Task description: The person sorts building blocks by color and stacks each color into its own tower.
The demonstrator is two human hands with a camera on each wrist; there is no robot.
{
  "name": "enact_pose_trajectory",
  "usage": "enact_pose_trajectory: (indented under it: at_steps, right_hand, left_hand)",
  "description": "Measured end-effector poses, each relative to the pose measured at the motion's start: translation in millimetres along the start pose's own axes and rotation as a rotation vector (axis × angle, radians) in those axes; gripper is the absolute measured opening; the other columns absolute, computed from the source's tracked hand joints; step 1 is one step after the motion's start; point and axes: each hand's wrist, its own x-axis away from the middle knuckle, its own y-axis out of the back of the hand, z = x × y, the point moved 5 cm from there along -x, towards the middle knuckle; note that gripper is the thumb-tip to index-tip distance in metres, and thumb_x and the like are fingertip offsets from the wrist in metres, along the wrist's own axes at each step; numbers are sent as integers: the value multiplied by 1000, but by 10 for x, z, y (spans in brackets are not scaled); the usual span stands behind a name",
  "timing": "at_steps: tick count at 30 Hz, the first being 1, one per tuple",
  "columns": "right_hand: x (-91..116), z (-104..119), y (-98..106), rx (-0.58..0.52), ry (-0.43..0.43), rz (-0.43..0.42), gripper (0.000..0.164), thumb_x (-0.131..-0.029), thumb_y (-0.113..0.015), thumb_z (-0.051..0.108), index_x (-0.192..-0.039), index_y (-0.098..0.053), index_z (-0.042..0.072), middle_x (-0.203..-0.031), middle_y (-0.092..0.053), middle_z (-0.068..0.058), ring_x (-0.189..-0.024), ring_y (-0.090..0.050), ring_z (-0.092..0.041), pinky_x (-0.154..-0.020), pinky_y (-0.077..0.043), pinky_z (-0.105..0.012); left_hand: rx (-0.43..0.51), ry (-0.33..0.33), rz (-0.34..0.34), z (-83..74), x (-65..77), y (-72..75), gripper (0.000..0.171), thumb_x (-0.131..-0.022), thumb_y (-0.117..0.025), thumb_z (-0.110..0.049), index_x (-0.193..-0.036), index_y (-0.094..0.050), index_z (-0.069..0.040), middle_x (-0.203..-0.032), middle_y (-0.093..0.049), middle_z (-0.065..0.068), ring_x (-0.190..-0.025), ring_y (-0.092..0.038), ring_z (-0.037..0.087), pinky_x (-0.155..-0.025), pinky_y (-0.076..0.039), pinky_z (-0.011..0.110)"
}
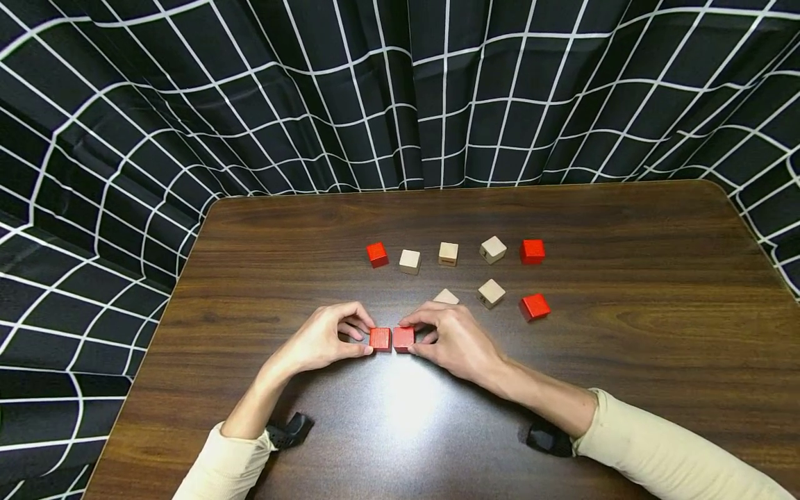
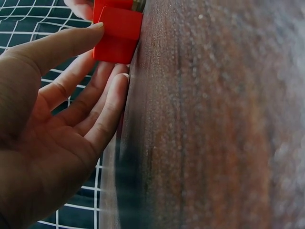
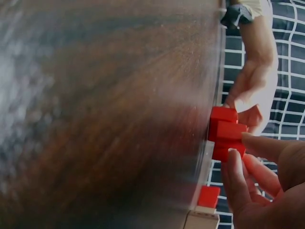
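Note:
Near the middle of the table, my left hand (image 1: 328, 337) pinches a red cube (image 1: 380, 339) between thumb and fingers. Just right of it, a second red cube (image 1: 403, 339) is pinched the same way by my right hand (image 1: 456, 342). The two cubes stand side by side, with a thin gap between them in the head view. In the left wrist view the left thumb lies on the near red cube (image 2: 116, 40), the other fingers reaching below it. From the right wrist, the right fingertips hold the nearer red cube (image 3: 231, 133), which overlaps the farther one (image 3: 223, 113).
Beyond the hands lie a red cube (image 1: 377, 254) and several plain wooden cubes (image 1: 410, 262). One wooden cube (image 1: 446, 296) is partly hidden by the right hand. Two red cubes (image 1: 532, 251) (image 1: 535, 307) lie farther right. A black gridded curtain (image 1: 350, 90) surrounds the brown table (image 1: 281, 243).

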Motion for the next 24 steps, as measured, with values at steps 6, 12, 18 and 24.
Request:
enact_pose_trajectory:
  at_steps: [6,12,18,24]
  right_hand:
    - [-17,8,-72,-80,-48,29,33,-76,-81,-2,-107,-74,3,-103,-71,-3,-82,-73,-14,-70,-58,-19]
    - [-30,-1,-86,-45,-52,30,32,-75,-82,-2,-105,-74,4,-100,-72,-2,-81,-72,-13,-70,-58,-20]
    - [-39,-7,-107,22,-48,41,31,-75,-84,1,-104,-74,6,-99,-72,0,-80,-71,-10,-70,-57,-17]
    - [-39,-4,-98,13,-43,44,31,-75,-83,-1,-104,-74,5,-99,-71,-2,-82,-72,-12,-71,-57,-17]
  left_hand:
    - [1,9,-1,9,21,21,32,-76,-83,1,-101,-66,-9,-98,-68,5,-88,-69,18,-80,-59,28]
    - [0,6,2,15,9,-3,33,-76,-83,0,-102,-66,-9,-99,-68,5,-88,-69,17,-80,-59,28]
    - [8,17,5,14,1,-23,32,-76,-84,-2,-101,-66,-10,-98,-69,4,-87,-69,17,-80,-59,28]
    - [11,13,2,20,-17,-22,32,-76,-84,-2,-102,-67,-7,-98,-69,7,-86,-69,18,-79,-59,29]
